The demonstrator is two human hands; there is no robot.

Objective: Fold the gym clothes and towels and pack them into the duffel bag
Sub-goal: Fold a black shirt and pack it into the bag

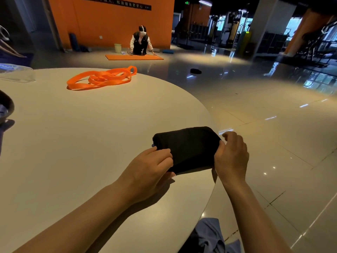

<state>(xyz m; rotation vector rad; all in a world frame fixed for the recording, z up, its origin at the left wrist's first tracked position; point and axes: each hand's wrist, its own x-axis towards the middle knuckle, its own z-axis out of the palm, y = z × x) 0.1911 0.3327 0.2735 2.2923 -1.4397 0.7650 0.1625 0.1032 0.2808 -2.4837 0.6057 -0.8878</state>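
Observation:
A black garment, folded into a compact rectangle, lies near the right edge of the round white table. My left hand pinches its near left corner, fingers curled over the cloth. My right hand grips its right end with the thumb on the fabric and the fingers curled behind. A blue-grey cloth hangs below the table's near edge. A dark rounded object at the far left edge may be the bag; I cannot tell.
Orange resistance bands lie coiled at the far side of the table. A clear plastic item sits at the far left. On the glossy floor beyond, a person crouches on an orange mat.

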